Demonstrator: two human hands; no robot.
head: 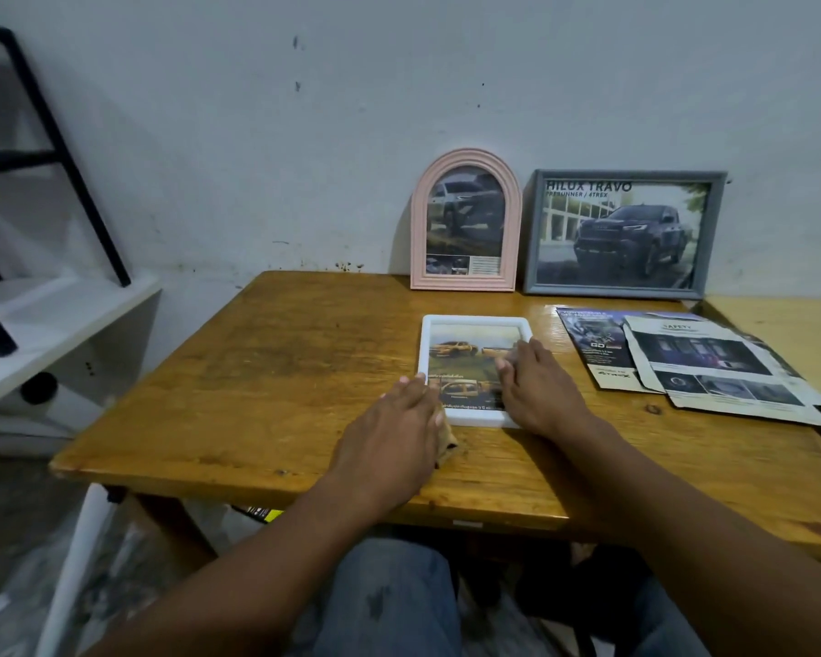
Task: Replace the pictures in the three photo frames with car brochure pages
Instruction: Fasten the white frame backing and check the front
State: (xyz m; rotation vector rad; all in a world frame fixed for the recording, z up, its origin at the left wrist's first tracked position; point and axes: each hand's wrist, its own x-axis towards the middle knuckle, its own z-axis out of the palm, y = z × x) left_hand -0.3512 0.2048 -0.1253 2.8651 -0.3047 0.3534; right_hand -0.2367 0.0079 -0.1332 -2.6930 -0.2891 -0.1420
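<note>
A white rectangular photo frame (pixel 470 321) lies flat on the wooden table (pixel 266 372), showing a brochure page with orange pickup trucks. My left hand (pixel 394 419) rests on its lower left corner with fingers fairly straight. My right hand (pixel 532 386) lies on the frame's right side, fingers spread over the picture. A pink arched frame (pixel 465 220) and a grey rectangular frame (pixel 624 232) lean upright against the wall behind, each holding a truck picture.
Loose brochure pages (pixel 712 367) lie on the table to the right of the white frame. A small brown scrap (pixel 449 443) peeks out under my left hand. A white shelf with black bars (pixel 43 296) stands at the left.
</note>
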